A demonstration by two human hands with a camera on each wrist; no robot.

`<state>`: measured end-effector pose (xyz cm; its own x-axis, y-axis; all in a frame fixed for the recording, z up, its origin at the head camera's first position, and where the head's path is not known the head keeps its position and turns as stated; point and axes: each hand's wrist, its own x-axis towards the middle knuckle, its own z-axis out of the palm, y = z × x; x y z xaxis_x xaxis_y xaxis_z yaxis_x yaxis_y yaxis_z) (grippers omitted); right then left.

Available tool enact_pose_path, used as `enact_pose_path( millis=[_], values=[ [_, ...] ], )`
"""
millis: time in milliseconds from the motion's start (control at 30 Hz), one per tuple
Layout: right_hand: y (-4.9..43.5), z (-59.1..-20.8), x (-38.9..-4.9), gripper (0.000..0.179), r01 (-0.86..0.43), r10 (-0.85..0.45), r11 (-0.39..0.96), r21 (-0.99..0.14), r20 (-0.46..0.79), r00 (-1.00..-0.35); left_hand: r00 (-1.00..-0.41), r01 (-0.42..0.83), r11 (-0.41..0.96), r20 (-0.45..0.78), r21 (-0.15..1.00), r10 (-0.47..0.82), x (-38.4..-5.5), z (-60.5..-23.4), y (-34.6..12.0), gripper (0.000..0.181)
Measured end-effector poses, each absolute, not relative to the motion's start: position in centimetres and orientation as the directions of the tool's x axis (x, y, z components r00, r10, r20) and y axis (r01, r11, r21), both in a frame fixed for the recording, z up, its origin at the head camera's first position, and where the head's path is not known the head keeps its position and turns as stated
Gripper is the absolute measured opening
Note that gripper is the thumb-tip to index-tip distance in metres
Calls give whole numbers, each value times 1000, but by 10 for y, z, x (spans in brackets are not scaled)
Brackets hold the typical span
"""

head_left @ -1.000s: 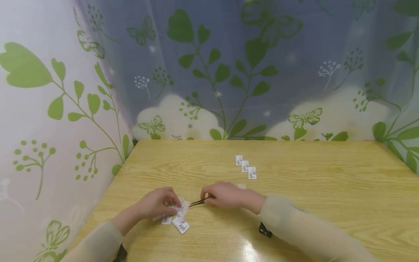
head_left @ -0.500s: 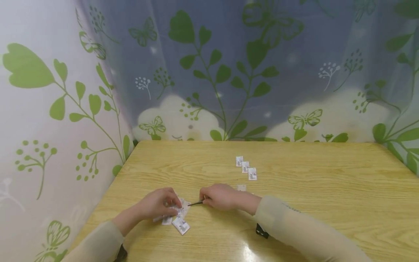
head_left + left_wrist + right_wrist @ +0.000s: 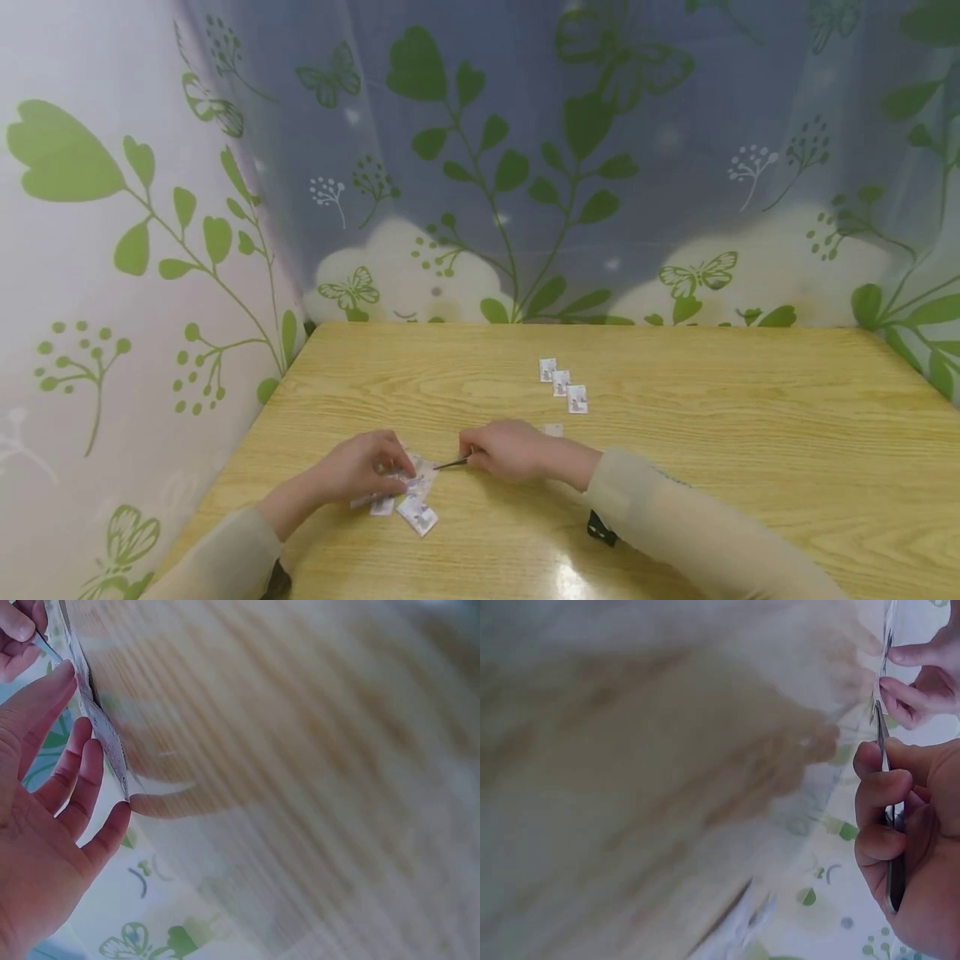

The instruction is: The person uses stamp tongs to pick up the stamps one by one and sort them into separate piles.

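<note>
My right hand (image 3: 506,451) grips a pair of dark metal tweezers (image 3: 891,817) with curled fingers. The tips of the tweezers meet the right edge of a thin printed sheet (image 3: 424,478) in the head view. My left hand (image 3: 365,467) rests its fingertips on that sheet, fingers spread and loosely bent, as the left wrist view shows. A small white printed square (image 3: 417,515) lies just in front of the sheet. Other printed pieces (image 3: 382,506) show partly from under the left hand.
Three small printed squares (image 3: 561,383) lie in a diagonal row, corners meeting, toward the back of the wooden table (image 3: 712,467). Another pale square (image 3: 552,429) shows just behind the right wrist. A leaf-printed curtain (image 3: 480,167) hangs behind the table and along its left.
The tweezers' two prongs, seen apart a second ago, have come together at the sheet's edge. The printed square in front has shifted slightly right. My left hand has stayed in place.
</note>
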<state>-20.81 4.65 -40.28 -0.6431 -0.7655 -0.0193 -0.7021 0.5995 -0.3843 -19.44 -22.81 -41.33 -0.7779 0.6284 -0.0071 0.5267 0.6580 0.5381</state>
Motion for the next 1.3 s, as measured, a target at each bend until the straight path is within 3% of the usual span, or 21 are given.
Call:
enact_pose_path(
  millis=[533, 767, 967, 1300],
  values=[
    [94, -383, -217, 9, -665, -734, 603, -441, 22, -679, -725, 604, 536, 129, 589, 676, -198, -405, -198, 7],
    [116, -377, -219, 7, -629, -738, 607, -486, -52, -673, -703, 629, 549, 101, 551, 704, -207, -406, -172, 7],
    [118, -385, -222, 6, -662, -754, 599, -450, -37, -656, -671, 657, 565, 47, 499, 740, -216, -408, -152, 6],
    [111, -395, -224, 6, -721, -770, 582, -376, 32, -637, -715, 607, 650, -42, 458, 698, -217, -409, -141, 5]
  ],
)
